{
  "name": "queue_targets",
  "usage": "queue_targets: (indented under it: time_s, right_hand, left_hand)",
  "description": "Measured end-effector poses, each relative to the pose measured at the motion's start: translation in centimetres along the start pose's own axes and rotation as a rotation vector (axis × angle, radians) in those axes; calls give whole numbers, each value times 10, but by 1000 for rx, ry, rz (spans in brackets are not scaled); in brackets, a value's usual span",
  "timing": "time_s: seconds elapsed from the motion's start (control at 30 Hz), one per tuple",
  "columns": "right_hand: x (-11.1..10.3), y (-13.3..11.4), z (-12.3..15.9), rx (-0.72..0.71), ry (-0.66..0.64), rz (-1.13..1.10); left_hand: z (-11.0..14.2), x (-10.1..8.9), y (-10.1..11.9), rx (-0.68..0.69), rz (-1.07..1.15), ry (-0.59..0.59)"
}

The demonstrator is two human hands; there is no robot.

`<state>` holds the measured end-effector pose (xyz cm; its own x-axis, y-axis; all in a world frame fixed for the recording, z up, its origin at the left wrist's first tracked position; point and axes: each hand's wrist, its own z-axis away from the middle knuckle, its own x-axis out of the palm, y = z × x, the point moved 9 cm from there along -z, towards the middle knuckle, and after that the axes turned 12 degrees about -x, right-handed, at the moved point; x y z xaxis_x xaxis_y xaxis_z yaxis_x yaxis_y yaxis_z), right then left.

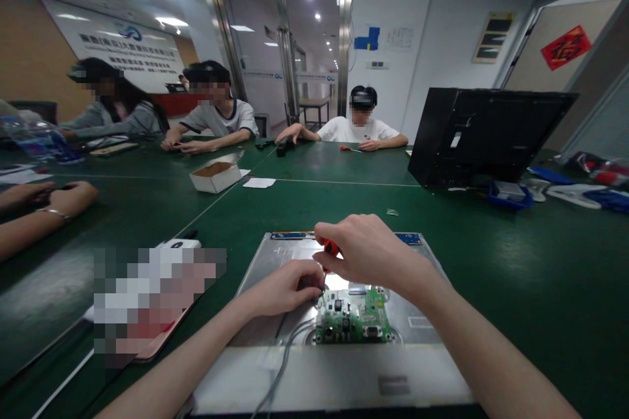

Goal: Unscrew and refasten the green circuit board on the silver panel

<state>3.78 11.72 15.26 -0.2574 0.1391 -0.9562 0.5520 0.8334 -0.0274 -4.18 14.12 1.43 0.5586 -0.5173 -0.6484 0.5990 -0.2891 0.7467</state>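
Observation:
A flat silver metal panel (275, 255) lies on the green table in front of me, with a small green circuit board (352, 324) fixed near its middle and grey wires (282, 360) trailing toward me. My right hand (366, 250) is closed around the red handle of a screwdriver (331, 248), held upright above the board's top left corner. My left hand (282, 288) is pinched at the screwdriver's lower end by that same corner; what its fingertips hold is hidden.
A black monitor back (484, 134) stands at the right, with a blue tray (508, 195) beside it. An open white cardboard box (216, 175) sits mid-table. Three people sit at the far side; another person's arms (34, 209) rest at left. A blurred-out flat object (152, 301) lies left of the panel.

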Motion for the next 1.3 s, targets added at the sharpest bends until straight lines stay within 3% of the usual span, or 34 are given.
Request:
queue_targets:
  time_s: [0.17, 0.53, 0.77, 1.3]
  right_hand:
    - [-2, -5, 1, -44, 19, -35]
    - [0, -4, 1, -25, 4, -32]
    - [1, 1, 0, 1, -12, 7]
    - [1, 3, 1, 21, -3, 65]
  left_hand:
    - [0, -3, 1, 6, -24, 26]
    - [0, -4, 0, -16, -25, 41]
    - [-1, 0, 0, -25, 19, -16]
    - [0, -3, 2, -3, -38, 23]
